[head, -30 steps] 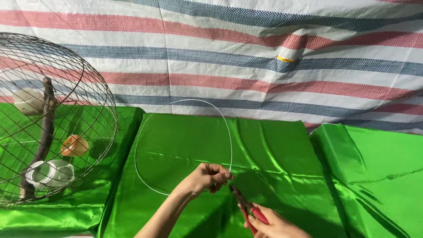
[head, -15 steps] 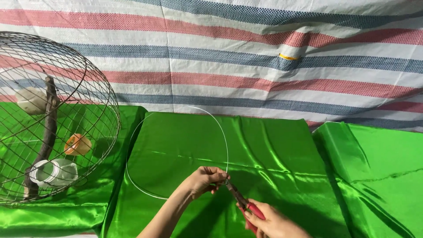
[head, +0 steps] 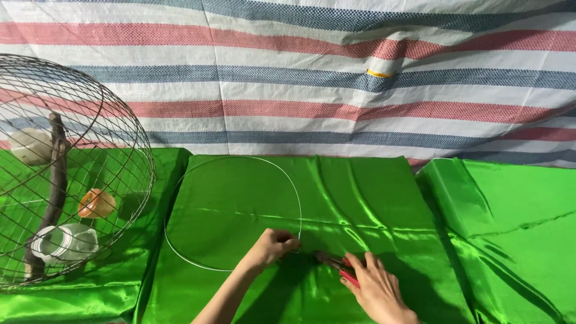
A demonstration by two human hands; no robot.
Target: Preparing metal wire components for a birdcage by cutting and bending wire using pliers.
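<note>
Your right hand [head: 378, 291], nearest the camera, rests palm-down on red-handled pliers [head: 337, 268] lying on the green satin cloth [head: 360, 198] that covers the desk, fingers spread over the handles rather than clenched around them. Just to its left, your left hand [head: 273, 247] is closed in a pinching grip on the lower right part of a thin white wire hoop [head: 231, 162], which lies flat on the cloth and curves away toward the far edge. At far left stands a domed wire cage [head: 129, 150], holding a wooden branch perch [head: 54, 192], a white cup [head: 63, 245] and an orange cup [head: 96, 204]. Behind everything hangs a red, blue and white striped tarpaulin [head: 300, 72].
</note>
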